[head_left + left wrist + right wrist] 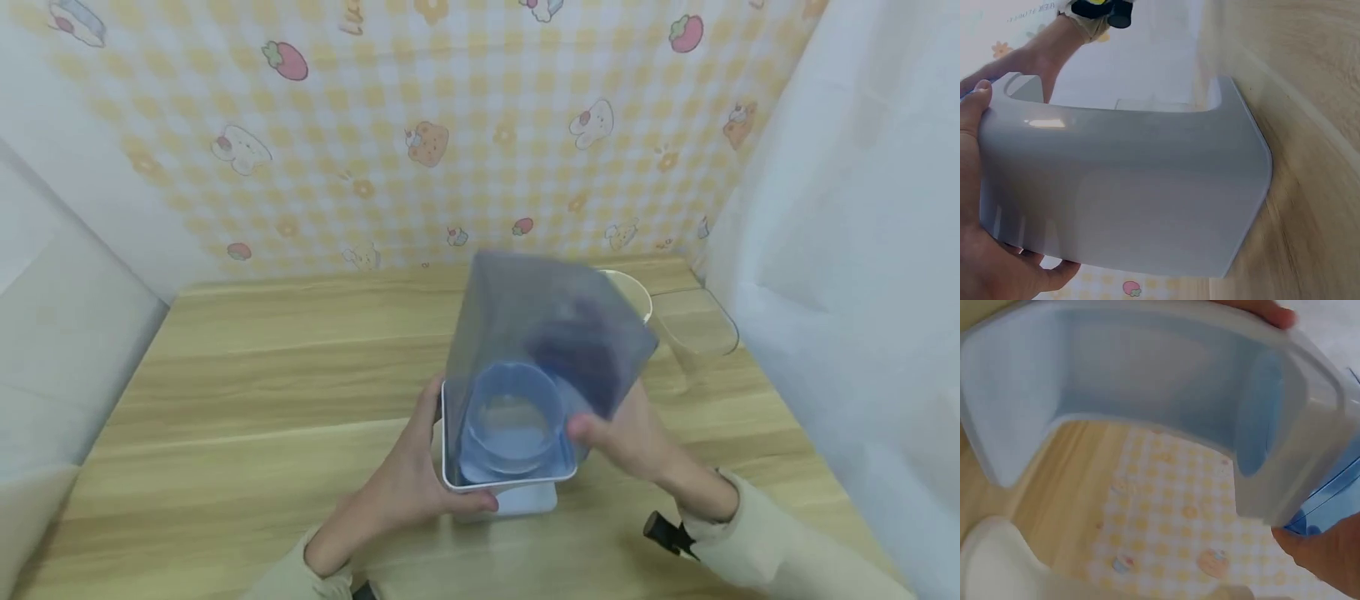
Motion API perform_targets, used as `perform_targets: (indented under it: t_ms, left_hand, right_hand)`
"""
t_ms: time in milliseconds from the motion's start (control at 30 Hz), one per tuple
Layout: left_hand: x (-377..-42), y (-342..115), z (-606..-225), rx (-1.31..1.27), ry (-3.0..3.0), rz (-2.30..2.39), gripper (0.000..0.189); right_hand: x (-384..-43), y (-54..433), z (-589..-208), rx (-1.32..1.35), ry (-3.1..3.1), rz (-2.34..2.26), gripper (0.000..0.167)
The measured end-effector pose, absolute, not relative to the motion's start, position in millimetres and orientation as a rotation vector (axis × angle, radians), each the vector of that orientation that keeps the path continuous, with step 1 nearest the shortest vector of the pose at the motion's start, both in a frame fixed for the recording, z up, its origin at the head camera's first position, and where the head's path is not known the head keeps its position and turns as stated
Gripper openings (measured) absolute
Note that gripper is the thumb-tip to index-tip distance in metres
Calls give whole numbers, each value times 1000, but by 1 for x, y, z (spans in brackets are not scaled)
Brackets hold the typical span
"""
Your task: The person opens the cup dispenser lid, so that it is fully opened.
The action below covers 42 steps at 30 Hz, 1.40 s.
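Observation:
A white C-shaped stand (1122,187) rests on the table, its foot (528,498) showing under its white upper rim. My left hand (408,483) grips the upper part from the left, thumb along the front edge and fingers round the far side. Over that upper part sits a translucent blue-grey box-shaped container (525,283), apparently tilted. A round blue ring (552,408) shows inside it. My right hand (645,442) holds the container's right side, thumb in front. Its other fingers appear only as a dark blur through the plastic.
Behind the container stands a partly hidden, white-rimmed round vessel (639,292). A clear rounded tray-like piece (693,321) lies at the back right of the wooden table (300,358). White sheets (840,208) border the sides, and a checked cloth (487,125) hangs at the back.

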<state>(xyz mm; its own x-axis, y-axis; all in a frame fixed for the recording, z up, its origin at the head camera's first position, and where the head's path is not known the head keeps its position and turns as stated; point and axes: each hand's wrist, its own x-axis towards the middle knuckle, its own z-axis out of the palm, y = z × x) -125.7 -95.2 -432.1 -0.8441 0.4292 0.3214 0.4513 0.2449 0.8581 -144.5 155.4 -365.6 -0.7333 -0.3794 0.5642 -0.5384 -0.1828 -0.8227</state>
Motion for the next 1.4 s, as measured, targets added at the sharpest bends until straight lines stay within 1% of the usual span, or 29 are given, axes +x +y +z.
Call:
perform_targets:
  t_ms: [67,167,367,467,533,633,733,833,900,967,1133,1400]
  left_hand:
    - [-127,-95,-432,-877,-2459,-1733,140]
    - [-130,-94,-433,-902,-2442,-1741,139]
    - [-132,-91,-434,-957,-2384,-1787,139]
    - [-132,-91,-432,-943,-2400,-1801,138]
    - [-132,-93,-430,-916,-2429,-1791,137]
    - [-133,-97,-428,-881,-2447,-1804,137]
    - [-134,-100,-428,-890,-2424,-1856,138]
    - [-134,-100,-431,-924,-2399,-1916,136]
    - [-133,-99,-433,-941,-2388,-1953,134]
    - [-133,-98,-433,-960,-2376,-1968,132]
    - [-132,-97,-434,-978,-2368,-1924,130]
    - [-132,-97,-440,-1012,-2318,-1913,132]
  right_hand:
    - [-143,154,-365,1147,-1918,2053,106]
    - [-143,153,-366,1168,-1931,2035,116]
    - [-143,159,-368,1098,-2075,1914,122]
    - [-141,167,-356,1060,-2188,1825,122]
    - [-145,171,-335,1133,-2224,1756,122]
    - [-157,168,-287,1350,-2365,1440,120]
    - [-170,150,-240,1574,-2585,897,116]
    - [-177,130,-212,1719,-2776,424,112]
    - [-179,121,-202,1767,-2863,245,107]
    - [-180,117,-197,1783,-2930,174,103]
    - [-181,113,-194,1789,-2937,169,96]
    - [-175,115,-183,1787,-2945,144,96]
